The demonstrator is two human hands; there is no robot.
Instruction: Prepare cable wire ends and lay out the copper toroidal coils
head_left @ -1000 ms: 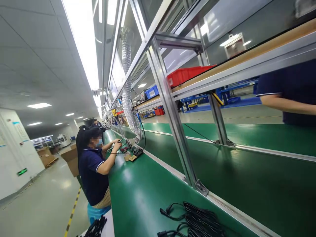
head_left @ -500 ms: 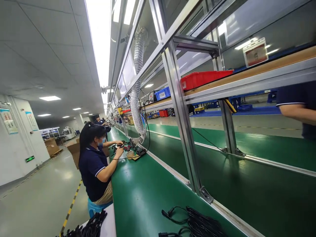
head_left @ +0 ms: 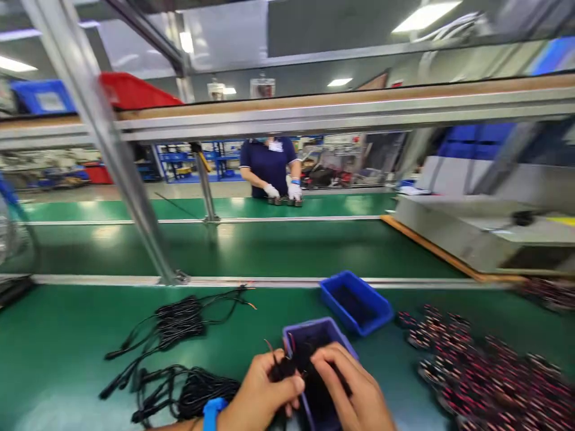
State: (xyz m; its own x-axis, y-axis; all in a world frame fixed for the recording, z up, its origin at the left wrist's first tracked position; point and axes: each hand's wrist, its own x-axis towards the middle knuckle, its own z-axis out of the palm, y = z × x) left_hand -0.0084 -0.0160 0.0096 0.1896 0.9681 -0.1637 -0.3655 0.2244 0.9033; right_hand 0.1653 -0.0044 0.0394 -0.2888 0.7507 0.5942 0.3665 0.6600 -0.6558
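Both my hands are low in the middle of the view, over a small blue-violet bin [head_left: 300, 339] on the green bench. My left hand [head_left: 263, 392], a blue band at its wrist, is closed in a pinch on a small black part with thin wires [head_left: 282, 366]. My right hand [head_left: 354, 392] curls over the bin's inside, fingers bent and touching the same dark parts; what it holds is hidden. Two bundles of black cables [head_left: 177, 322] lie to the left of my hands.
A second blue bin [head_left: 357, 301] sits behind the first. A heap of red-and-black wired parts [head_left: 485, 371] spreads on the right. A metal post [head_left: 121, 164] rises from the bench rail at left. Across the conveyor a co-worker in white gloves [head_left: 269, 164] handles parts. A grey machine [head_left: 476, 230] stands at right.
The view has swung from looking left down the line to looking straight ahead and down. My hands, the bins and the wired parts have come into sight.
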